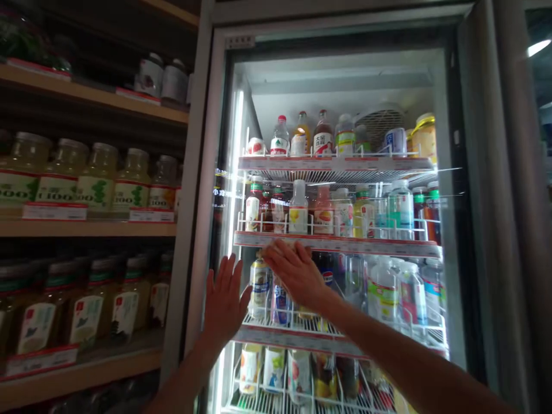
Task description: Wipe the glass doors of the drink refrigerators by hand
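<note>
Evidently, both hands are raised before the glass door [222, 198] of a lit cooler [480, 201], the pane placed between them and the racked drinks. The left hand [225, 299] is held upright with fingers spread, nothing grasped; the right hand [297, 273] is stretched up and leftward, fingers extended close together, nothing seen in it. Whether the glass is touched by either cannot be told; a flat contact is judged better suited by these poses than a grip. Inside, bottles [322, 138] are stood upright with most labels faced outward, presumably for easy reading, and are fenced by white wire rails [366, 227], probably against tipping forward. Cans [259, 286] are seen just beside the fingers, beyond the pane. Smooth, clear plastic and shiny metal are noted; the racks are formed of thin parallel wires, edged with red-trimmed strips [336, 244]. At left, squat wide-lidded jars [98, 178] are lined along wooden shelves [95, 103], with price tags [54, 211] fixed below, likely matched to the goods above. Faint lettering is mirrored on the glass; finer print is blurred.
</note>
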Demonstrator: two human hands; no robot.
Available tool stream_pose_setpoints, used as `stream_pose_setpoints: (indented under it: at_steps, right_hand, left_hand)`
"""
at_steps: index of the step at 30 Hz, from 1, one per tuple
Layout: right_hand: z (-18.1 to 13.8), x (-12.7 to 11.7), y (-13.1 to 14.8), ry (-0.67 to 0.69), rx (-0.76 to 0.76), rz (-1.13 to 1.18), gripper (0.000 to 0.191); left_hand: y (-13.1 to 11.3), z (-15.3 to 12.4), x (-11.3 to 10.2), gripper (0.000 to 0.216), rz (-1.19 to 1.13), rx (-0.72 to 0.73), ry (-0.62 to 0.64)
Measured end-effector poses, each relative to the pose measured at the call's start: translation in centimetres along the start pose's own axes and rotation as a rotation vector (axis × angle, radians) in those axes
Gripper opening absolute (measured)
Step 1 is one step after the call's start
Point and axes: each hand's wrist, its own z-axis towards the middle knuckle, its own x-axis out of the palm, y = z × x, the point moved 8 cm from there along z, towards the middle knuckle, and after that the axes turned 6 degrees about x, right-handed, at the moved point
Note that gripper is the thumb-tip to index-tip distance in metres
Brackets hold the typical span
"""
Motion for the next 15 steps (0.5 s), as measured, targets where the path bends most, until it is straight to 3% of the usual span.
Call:
stream_pose_setpoints:
  at_steps: [3,5,7,11,13,15]
  right_hand:
    - [3.7,-1.0,-4.4,-0.088,0.258,0.007,0.052]
    - [5.2,-0.8,-4.7,-0.104,0.324,0.038,0.054]
    - [4.7,0.4,-1.2,-0.056,0.215,0.09,0.054]
    - [-0.2,3.0,9.2,0.071,-0.21,0.208,0.045]
    - [-0.2,3.2,10.3,0.086,-0.283,0.221,0.043]
    - [2.9,2.8,7.2,0.065,-0.156,0.19,0.047]
  left_hand:
    - [1.3,-1.4,-0.7,0.059,0.024,-0.017,0.012]
    - [2.3,-2.1,-1.3,0.059,0.057,-0.062,0.022]
    - [3.5,-3.1,-1.9,0.06,0.088,-0.11,0.043]
    - [5.5,-5.1,-3.4,0.059,0.134,-0.144,0.067]
    - [6.2,-5.6,-4.1,0.057,0.145,-0.146,0.055]
    - [6.6,-5.3,-4.5,0.055,0.156,-0.15,0.042]
